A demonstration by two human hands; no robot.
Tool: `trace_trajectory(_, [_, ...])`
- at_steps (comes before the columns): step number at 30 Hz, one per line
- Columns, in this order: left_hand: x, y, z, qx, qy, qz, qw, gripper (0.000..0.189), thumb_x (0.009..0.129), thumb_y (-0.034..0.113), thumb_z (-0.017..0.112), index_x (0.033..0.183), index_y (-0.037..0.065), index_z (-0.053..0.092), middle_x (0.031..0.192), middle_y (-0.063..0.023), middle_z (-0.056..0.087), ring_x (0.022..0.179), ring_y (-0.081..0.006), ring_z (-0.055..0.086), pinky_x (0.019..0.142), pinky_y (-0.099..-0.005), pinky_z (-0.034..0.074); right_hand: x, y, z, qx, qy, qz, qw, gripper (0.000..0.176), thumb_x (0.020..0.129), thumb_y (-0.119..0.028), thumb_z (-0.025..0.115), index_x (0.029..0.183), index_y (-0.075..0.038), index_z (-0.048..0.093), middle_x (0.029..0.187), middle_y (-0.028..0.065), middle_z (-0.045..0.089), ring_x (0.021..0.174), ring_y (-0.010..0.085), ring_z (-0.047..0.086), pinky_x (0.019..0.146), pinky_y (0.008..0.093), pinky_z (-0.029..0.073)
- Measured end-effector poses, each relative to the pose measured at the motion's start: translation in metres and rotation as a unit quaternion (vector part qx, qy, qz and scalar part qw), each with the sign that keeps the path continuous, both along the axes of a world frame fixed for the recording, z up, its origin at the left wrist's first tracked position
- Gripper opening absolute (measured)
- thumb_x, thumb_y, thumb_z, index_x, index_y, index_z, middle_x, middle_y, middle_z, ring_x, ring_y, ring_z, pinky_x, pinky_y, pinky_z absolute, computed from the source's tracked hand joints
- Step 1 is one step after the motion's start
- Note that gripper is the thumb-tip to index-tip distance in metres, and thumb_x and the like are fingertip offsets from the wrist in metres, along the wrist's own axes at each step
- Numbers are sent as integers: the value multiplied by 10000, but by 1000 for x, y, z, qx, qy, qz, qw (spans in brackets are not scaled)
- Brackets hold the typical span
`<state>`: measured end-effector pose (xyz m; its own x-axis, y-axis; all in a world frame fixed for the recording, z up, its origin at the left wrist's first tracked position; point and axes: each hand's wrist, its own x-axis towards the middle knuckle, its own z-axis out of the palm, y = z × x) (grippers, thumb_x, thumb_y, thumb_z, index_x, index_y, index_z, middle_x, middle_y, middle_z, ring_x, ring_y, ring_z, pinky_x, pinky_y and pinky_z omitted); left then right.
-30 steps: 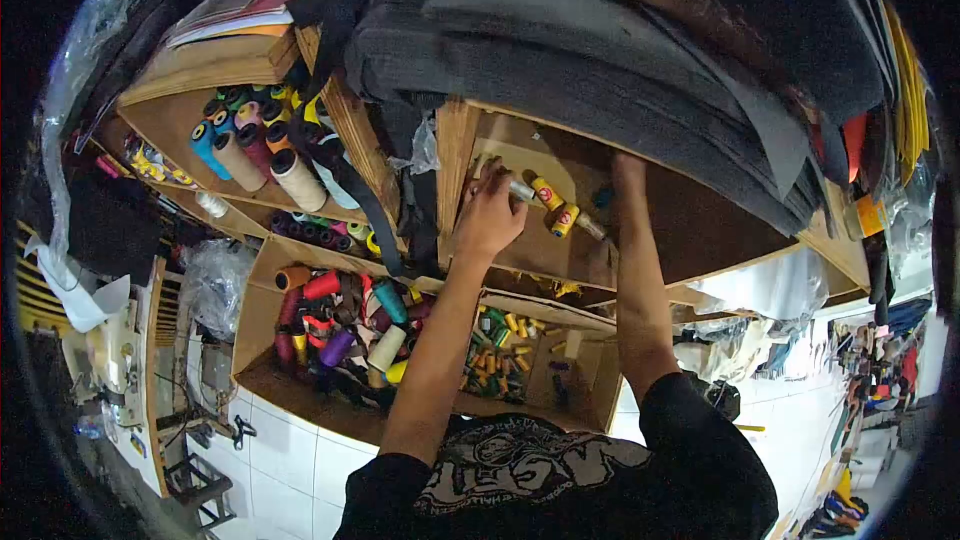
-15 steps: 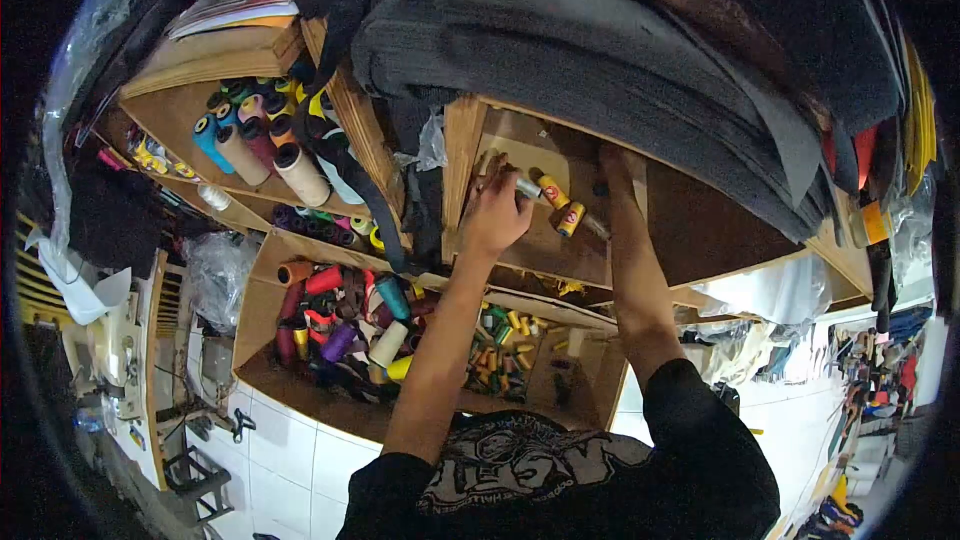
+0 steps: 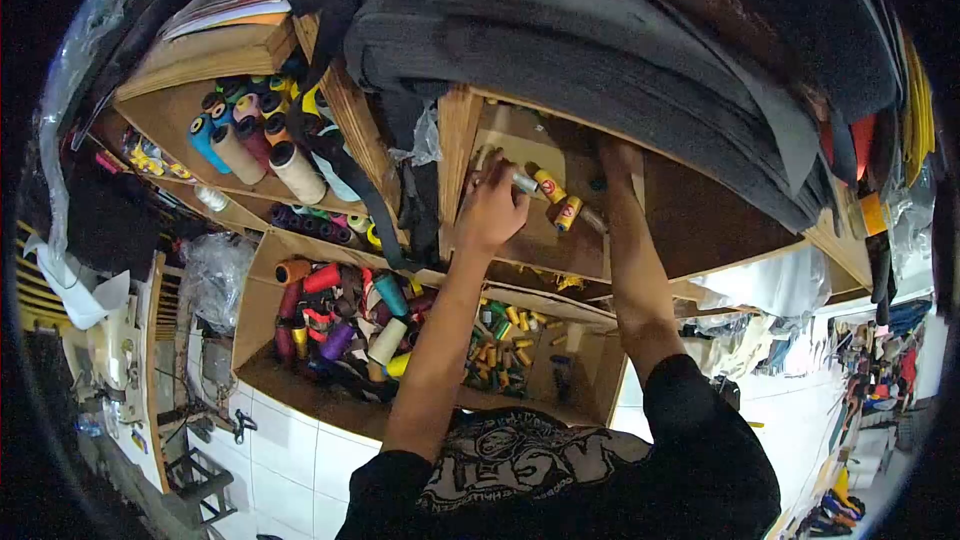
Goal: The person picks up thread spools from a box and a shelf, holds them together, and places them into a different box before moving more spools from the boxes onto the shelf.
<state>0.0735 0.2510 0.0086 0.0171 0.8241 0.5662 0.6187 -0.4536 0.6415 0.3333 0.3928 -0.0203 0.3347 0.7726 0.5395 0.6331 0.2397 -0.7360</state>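
Note:
My left hand (image 3: 492,206) is inside the wooden shelf compartment (image 3: 459,155), its fingers curled around the left end of a pale, silvery spool (image 3: 524,182). Just right of that spool lie a yellow spool (image 3: 548,186) with a red-and-white label and a second yellow spool (image 3: 568,213). A clear, see-through piece (image 3: 594,220) extends to their right. My right hand (image 3: 618,158) reaches deep into the compartment's right side, in shadow under the dark fabric; its fingers are hidden. A small dark green item (image 3: 597,183) lies beside it.
Stacked dark grey fabric (image 3: 580,50) overhangs the compartment. Below stands a cardboard box (image 3: 262,370) of thread cones and small spools. More cones (image 3: 298,172) fill the left shelf, with a black strap (image 3: 376,205) hanging beside it. A sewing machine (image 3: 115,350) is at far left.
The view has shifted slightly. Both hands stay in the compartment in nearly the same places, with the yellow spools still beside my left hand.

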Motion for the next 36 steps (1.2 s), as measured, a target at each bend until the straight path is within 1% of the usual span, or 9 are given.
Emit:
trace_trajectory(6, [-1,-5,13,-162,42,-27,985,387,759,134,580,1109,-22,524,1298,-240,447,1116,-413,492,923,-489,426,28,-34,26,-114,-185,25,976,341,792,-154,637,1126,-92,626,1143,171,611,1074,329,574,899,395,458])
trace_trajectory(12, [1,-1,0,-62,62,2,996,387,776,153,569,1139,23,534,1217,-227,511,1092,-393,508,918,-484,419,48,-79,15,-249,-388,74,884,357,739,-111,685,1094,-105,647,1093,164,632,1052,323,592,864,380,481])
trace_trajectory(14, [0,1,-4,-10,72,15,997,389,798,177,575,1165,53,543,1082,-228,597,972,-399,570,895,-500,406,35,-94,28,-235,-353,41,905,365,739,-117,689,1101,-107,645,1099,168,630,1068,320,589,859,381,480])
trace_trajectory(17, [1,-6,16,-212,10,-22,977,417,795,178,580,1189,53,534,1066,-238,599,918,-403,592,824,-498,454,16,-99,59,-188,-181,11,965,371,751,-179,692,1109,-94,639,1117,202,614,1084,335,580,853,373,478])
trace_trajectory(20, [1,-5,11,-124,21,-3,992,433,786,165,579,1202,54,527,975,-244,617,820,-410,610,729,-492,484,27,-60,26,-129,-150,-71,978,399,786,-308,673,1101,-67,633,1109,216,615,1055,363,585,842,371,475])
trace_trajectory(23, [2,3,2,116,22,22,993,445,782,156,575,1211,51,518,897,-246,625,724,-416,616,644,-483,499,26,-26,13,-28,-85,-56,994,447,796,-354,657,1127,-58,615,1145,218,597,1080,369,565,871,378,458])
trace_trajectory(26, [1,1,-2,-170,29,-20,985,436,778,151,578,1195,37,521,987,-238,617,820,-410,609,728,-479,493,21,-8,8,1,-37,-37,999,457,798,-360,654,1135,-56,608,1155,218,590,1089,369,557,879,379,451])
trace_trajectory(31, [1,-4,5,-10,48,21,999,388,761,144,588,1128,29,542,1109,-224,583,940,-390,586,922,-489,406,16,3,3,13,-12,-28,999,474,801,-370,647,1149,-52,596,1172,217,578,1103,370,545,892,382,440])
trace_trajectory(36, [2,2,-5,-103,49,-2,993,397,768,147,574,1139,12,529,1124,-238,572,966,-403,581,851,-504,459,19,0,2,15,-7,-25,1000,491,805,-380,641,1162,-48,585,1190,217,566,1118,370,533,906,385,428])
